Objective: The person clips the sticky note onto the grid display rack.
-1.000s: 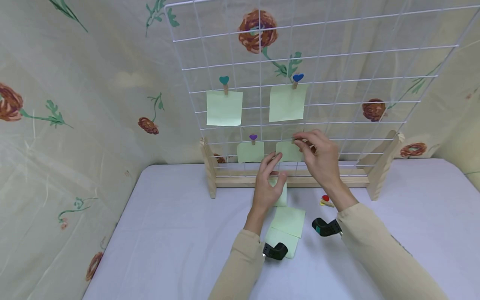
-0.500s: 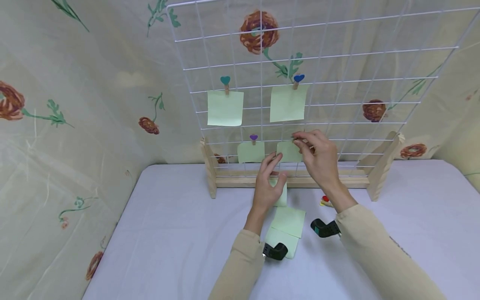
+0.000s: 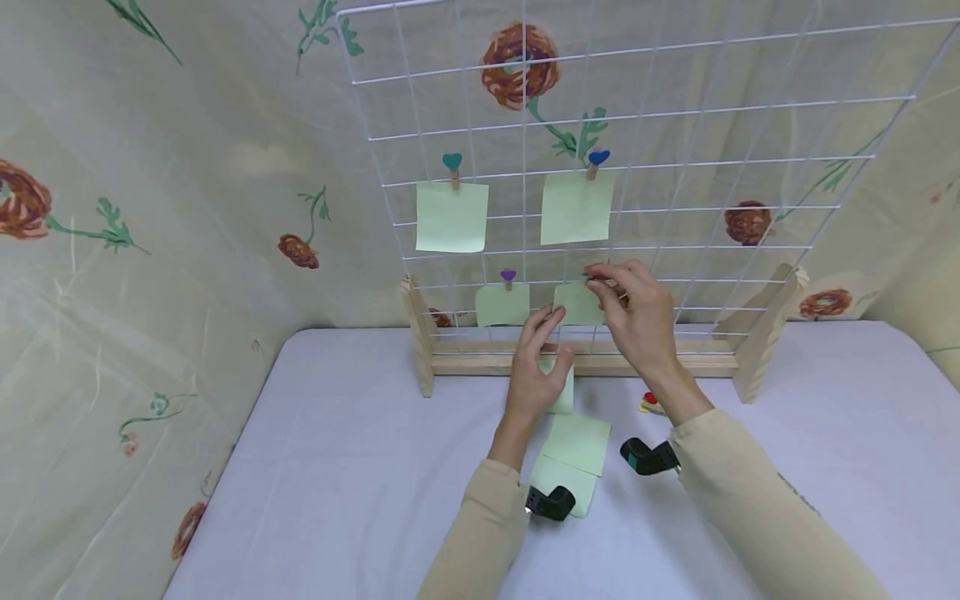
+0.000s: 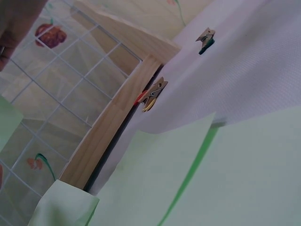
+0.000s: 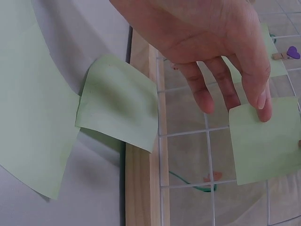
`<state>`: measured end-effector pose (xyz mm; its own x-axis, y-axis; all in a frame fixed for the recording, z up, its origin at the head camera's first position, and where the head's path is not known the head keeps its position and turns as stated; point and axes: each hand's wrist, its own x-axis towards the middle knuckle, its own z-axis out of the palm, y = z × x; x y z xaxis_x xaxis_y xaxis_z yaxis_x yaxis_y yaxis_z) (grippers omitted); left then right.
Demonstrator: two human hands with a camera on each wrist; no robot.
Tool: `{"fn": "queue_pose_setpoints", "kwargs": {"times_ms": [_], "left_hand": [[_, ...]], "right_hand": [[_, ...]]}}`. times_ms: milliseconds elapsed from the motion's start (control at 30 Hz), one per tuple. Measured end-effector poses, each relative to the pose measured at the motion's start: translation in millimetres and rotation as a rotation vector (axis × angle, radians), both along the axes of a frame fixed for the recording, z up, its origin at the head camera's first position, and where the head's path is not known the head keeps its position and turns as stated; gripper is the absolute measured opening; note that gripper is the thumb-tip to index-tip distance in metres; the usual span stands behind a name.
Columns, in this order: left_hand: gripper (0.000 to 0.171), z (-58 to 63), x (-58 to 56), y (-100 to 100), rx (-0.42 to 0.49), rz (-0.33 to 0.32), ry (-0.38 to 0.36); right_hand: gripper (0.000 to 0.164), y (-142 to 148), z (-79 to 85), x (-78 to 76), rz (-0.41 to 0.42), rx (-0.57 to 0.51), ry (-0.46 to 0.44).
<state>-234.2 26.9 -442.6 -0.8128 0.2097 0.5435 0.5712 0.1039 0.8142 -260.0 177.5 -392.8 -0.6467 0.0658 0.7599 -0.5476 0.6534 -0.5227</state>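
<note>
My right hand point(image 3: 641, 308) pinches a small clothespin, mostly hidden by the fingers, at the top edge of a pale green sticky note point(image 3: 579, 304). That note lies against the lower part of a white wire grid point(image 3: 697, 158). With its fingertips, my left hand point(image 3: 536, 367) touches the note's lower left edge, thumb held apart in the head view. The right wrist view shows left fingertips point(image 5: 265, 113) on the note point(image 5: 265, 146). To its left hangs another note point(image 3: 501, 307) under a purple heart clothespin point(image 3: 507, 277).
Two upper notes point(image 3: 452, 218) hang from heart clothespins point(image 3: 452, 162). Loose green notes point(image 3: 577, 442) lie on the white-covered table point(image 3: 360, 467); one leans at the wooden stand point(image 3: 480, 364). Clothespins point(image 4: 154, 94) lie near the stand's right side, with one dark green clothespin point(image 4: 205, 41) farther off.
Both hands keep their places at the note. The head view shifts very slightly; the right wrist edges a little left.
</note>
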Motion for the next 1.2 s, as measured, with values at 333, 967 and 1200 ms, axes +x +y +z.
{"fn": "queue_pose_setpoints", "kwargs": {"times_ms": [333,967,1200], "left_hand": [[0.045,-2.2,-1.4,1.2,-0.005,-0.007,-0.001],[0.046,-3.4,0.0,0.0,-0.004,-0.023,0.000],[0.045,-4.1,1.2,-1.3,-0.016,0.010,0.045]], "right_hand": [[0.015,0.8,1.4,3.1,-0.027,0.061,-0.043],[0.018,2.1,-1.3,5.0,-0.035,0.122,-0.024],[0.019,1.6,-3.5,4.1,-0.028,0.078,-0.007]]}}
